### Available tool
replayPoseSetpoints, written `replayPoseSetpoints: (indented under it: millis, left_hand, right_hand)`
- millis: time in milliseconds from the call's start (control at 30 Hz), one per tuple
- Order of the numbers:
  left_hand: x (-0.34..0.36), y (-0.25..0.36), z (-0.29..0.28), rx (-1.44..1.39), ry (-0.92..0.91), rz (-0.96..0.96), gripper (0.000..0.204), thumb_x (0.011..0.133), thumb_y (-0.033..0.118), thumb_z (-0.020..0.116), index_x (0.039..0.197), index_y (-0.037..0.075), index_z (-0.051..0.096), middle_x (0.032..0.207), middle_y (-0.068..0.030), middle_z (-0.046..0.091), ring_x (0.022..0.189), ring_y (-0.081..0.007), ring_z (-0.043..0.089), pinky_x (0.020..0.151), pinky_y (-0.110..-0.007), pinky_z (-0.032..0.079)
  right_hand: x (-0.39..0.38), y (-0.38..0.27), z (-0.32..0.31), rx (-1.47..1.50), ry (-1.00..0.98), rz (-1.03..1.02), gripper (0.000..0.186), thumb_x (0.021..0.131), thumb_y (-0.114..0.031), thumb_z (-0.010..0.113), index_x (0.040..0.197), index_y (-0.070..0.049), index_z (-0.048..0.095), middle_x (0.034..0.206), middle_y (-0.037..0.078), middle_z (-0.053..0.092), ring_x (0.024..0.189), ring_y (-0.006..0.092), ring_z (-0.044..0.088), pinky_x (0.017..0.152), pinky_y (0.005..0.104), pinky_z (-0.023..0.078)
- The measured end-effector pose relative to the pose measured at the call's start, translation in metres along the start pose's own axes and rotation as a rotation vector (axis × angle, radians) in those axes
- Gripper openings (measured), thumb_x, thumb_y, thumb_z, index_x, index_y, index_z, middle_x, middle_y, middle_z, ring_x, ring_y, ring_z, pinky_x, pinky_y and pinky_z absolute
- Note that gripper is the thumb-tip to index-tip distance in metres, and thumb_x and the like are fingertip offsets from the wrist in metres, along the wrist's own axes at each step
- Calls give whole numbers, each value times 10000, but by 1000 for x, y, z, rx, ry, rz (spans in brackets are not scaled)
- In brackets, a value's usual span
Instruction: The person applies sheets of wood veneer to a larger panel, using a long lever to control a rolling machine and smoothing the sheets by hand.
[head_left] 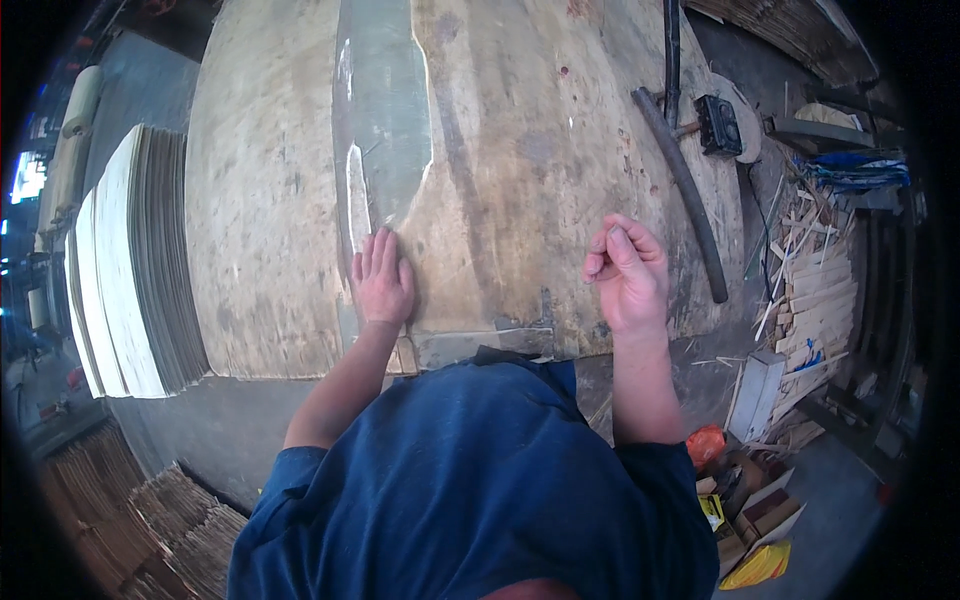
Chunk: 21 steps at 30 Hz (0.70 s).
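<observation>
Before me lies a broad, stained wood sheet [510, 150], like veneer or plywood. A long grey-green strip [385, 110] with ragged edges runs along it, and a pale sliver [357, 190] lies at the strip's left side. My left hand [382, 285] rests flat on the wood at the near end of the strip, fingers stretched out. To the right, my right hand [628, 270] is held over the sheet with thumb and fingertips pinched together. Whatever the pinch may hold is too small to make out.
A tall stack of thin pale sheets [140, 260] stands at the left. On the right are a dark curved bar [685, 190], a black box [718, 125], wood strips [815, 300] and a cardboard box [770, 510]. Brown sheets [185, 510] are piled at lower left.
</observation>
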<state>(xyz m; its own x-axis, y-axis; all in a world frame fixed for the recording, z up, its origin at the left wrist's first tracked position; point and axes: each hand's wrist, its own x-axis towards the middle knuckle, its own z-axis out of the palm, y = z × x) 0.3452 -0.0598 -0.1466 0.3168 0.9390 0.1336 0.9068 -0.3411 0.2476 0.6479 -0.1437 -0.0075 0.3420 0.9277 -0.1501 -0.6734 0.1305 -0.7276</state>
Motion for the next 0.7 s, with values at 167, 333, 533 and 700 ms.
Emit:
replayPoseSetpoints:
  millis: [167,333,533,700]
  left_hand:
    - [0,0,0,-8,67,-19,435,883,227,493,1300,106,499,1378,-68,474,1311,-286,391,1089,-463,252]
    - [-3,-1,-3,4,59,-2,455,895,244,495,1328,106,474,1410,-67,440,1339,-274,358,1097,-451,246]
    - [-5,-1,5,-94,95,-16,447,885,240,502,1310,104,484,1405,-66,441,1335,-262,363,1101,-465,236]
    - [-10,-7,2,-132,104,-26,437,885,233,502,1300,99,487,1403,-66,441,1332,-262,365,1099,-471,239]
  right_hand:
    - [-15,2,-6,-103,109,12,210,911,-73,561,1102,-1,610,845,99,643,698,177,616,626,307,506]
    - [-38,2,-29,-176,265,-48,231,901,-50,548,1122,3,589,890,86,629,736,169,599,646,302,493]
    - [-68,1,-78,-221,493,-151,181,878,-46,557,1051,-38,611,814,46,591,649,124,527,552,265,419]
    - [-81,-17,-106,-329,594,-194,177,863,-51,548,1024,-43,622,762,32,577,591,103,502,499,230,393]
